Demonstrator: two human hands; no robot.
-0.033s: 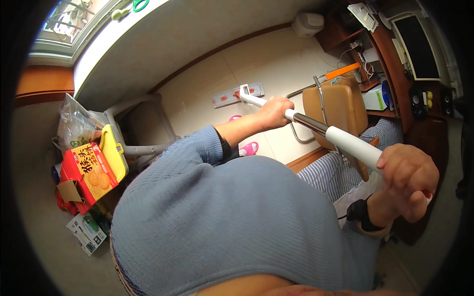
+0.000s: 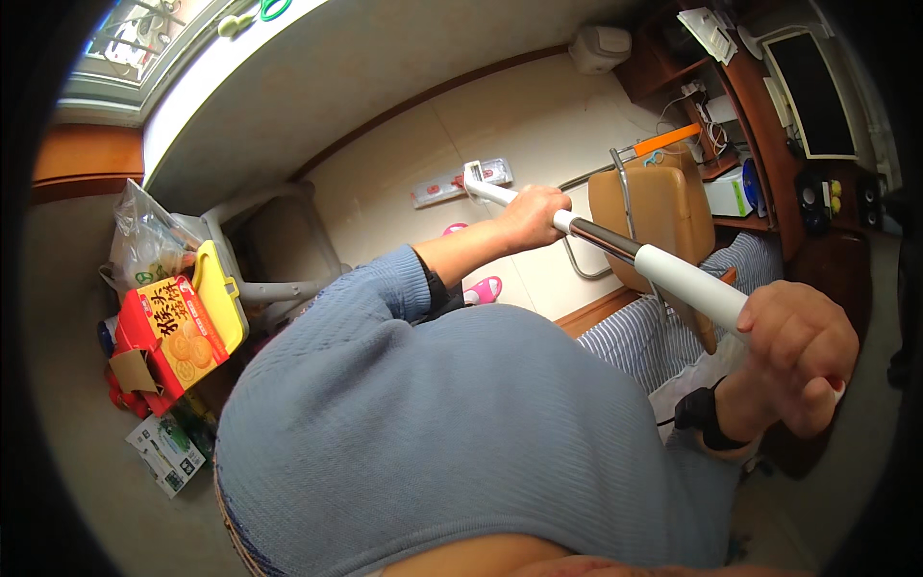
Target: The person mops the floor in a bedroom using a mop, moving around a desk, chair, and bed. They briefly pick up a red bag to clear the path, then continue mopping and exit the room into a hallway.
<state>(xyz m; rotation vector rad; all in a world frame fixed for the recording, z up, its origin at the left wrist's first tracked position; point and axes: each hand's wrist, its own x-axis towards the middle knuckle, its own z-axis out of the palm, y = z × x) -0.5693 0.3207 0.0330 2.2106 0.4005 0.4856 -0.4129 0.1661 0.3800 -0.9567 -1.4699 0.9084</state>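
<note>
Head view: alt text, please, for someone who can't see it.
A person's left grip and right grip hold a mop, its flat head on the pale floor. A tan chair is at right, with a monitor beyond; a red box is at left.

White-and-silver mop [image 2: 608,239], slanted, its head [image 2: 437,192] flat on pale floor [image 2: 548,111]

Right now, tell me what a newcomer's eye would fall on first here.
The white-handled mop would likely come first: it slants from upper middle to right, its flat head on the pale floor, gripped lower down by the left hand and near its top end by the right hand. Next would be the bright red-and-yellow box at far left, pictured just below a clear plastic bag.
</note>
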